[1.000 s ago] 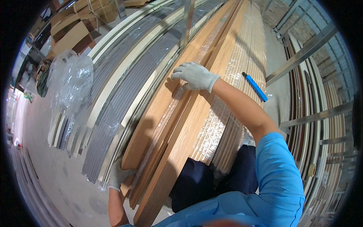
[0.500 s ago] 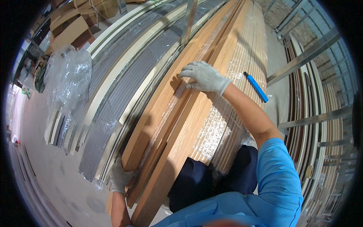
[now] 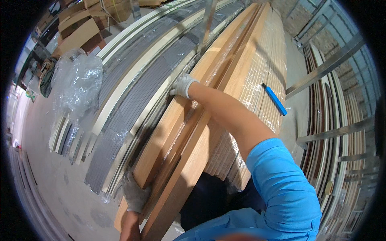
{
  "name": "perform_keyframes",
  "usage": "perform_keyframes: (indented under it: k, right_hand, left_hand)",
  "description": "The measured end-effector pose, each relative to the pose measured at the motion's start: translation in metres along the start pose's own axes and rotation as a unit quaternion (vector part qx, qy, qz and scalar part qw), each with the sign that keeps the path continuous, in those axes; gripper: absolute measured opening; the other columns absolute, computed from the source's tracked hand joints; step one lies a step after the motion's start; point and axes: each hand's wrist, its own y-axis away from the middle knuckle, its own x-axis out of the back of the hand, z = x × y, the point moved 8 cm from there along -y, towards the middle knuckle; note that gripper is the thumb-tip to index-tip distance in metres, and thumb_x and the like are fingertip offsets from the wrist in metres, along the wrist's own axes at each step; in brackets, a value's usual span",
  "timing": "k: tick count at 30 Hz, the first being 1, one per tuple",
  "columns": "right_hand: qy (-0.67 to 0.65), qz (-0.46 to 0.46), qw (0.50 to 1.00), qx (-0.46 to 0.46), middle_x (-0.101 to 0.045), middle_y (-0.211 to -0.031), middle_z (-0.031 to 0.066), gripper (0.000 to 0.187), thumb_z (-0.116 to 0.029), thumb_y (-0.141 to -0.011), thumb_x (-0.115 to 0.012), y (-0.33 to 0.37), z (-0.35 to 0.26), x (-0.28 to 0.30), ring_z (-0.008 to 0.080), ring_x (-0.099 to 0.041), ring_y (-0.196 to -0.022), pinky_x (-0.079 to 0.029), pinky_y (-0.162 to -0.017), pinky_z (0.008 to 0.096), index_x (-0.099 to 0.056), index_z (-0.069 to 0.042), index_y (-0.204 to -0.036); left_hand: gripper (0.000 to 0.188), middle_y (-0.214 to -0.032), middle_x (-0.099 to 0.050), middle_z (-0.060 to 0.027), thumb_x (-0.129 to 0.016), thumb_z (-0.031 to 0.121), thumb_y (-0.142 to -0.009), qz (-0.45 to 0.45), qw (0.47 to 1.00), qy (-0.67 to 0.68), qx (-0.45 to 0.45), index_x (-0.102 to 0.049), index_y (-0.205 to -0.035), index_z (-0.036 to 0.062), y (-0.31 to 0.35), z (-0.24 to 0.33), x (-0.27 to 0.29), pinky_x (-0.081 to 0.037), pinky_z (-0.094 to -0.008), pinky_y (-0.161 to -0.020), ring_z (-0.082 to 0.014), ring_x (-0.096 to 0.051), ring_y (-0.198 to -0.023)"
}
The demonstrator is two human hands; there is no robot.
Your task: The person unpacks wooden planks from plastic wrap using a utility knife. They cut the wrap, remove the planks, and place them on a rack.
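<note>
A long, smooth, wood-grained board [image 3: 163, 138] is slanting from lower left toward top centre, with shiny, film-wrapped ribbed panels [image 3: 270, 52] lying to its right. My gloved left hand [image 3: 136, 195] is cupping the board's near end, and my gloved right hand [image 3: 183, 85] is bending over its left edge, fingers curled; I can't make out whether either is gripping firmly. A blue tool [image 3: 275, 99] is lying on the panels; grey floor [image 3: 52, 172] is showing at lower left.
</note>
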Motion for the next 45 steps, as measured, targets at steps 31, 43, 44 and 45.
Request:
perform_keyframes:
  k: [31, 43, 44, 45]
  right_hand:
    - [-0.012, 0.067, 0.998, 0.011, -0.061, -0.135, -0.0019, 0.046, -0.034, -0.085, -0.072, -0.014, 0.061, -0.028, 0.0259, -0.053, -0.133, -0.039, -0.111, 0.0463, -0.062, -0.035, -0.13]
    - [-0.109, 0.128, 0.984, -0.052, -0.058, -0.134, 0.0055, 0.063, -0.011, -0.079, -0.078, 0.022, 0.082, 0.007, 0.0317, -0.056, -0.127, -0.048, -0.106, 0.0451, -0.057, -0.024, -0.137]
    - [-0.119, 0.126, 0.983, -0.055, -0.058, -0.134, 0.0059, 0.064, -0.011, -0.078, -0.078, 0.029, 0.082, 0.011, 0.0318, -0.055, -0.127, -0.047, -0.106, 0.0456, -0.057, -0.023, -0.138]
    - [-0.132, 0.133, 0.981, -0.052, -0.058, -0.134, 0.0063, 0.065, -0.012, -0.078, -0.079, 0.037, 0.081, 0.014, 0.0319, -0.055, -0.128, -0.047, -0.106, 0.0461, -0.056, -0.022, -0.138]
  left_hand:
    - [0.09, -0.12, -0.062, -0.0223, -0.092, 0.037, -0.056, -0.102, 0.986, 0.118, 0.066, -0.051, -0.127, 0.0014, -0.072, 0.031, -0.002, -0.05, -0.0472, -0.095, -0.041, -0.061, -0.113]
    - [0.084, -0.115, -0.067, -0.0178, -0.093, 0.023, -0.053, -0.157, 0.974, 0.16, 0.026, -0.056, -0.126, 0.0, -0.103, 0.03, -0.023, -0.049, -0.0399, -0.097, -0.0328, -0.064, -0.11]
    - [0.084, -0.115, -0.067, -0.0197, -0.092, 0.026, -0.053, -0.166, 0.97, 0.179, 0.017, -0.056, -0.125, 0.0, -0.104, 0.03, -0.026, -0.049, -0.0418, -0.097, -0.0353, -0.064, -0.11]
    - [0.084, -0.115, -0.067, -0.0216, -0.092, 0.03, -0.054, -0.174, 0.967, 0.189, 0.006, -0.057, -0.124, -0.0001, -0.105, 0.03, -0.029, -0.049, -0.0438, -0.096, -0.0378, -0.064, -0.111]
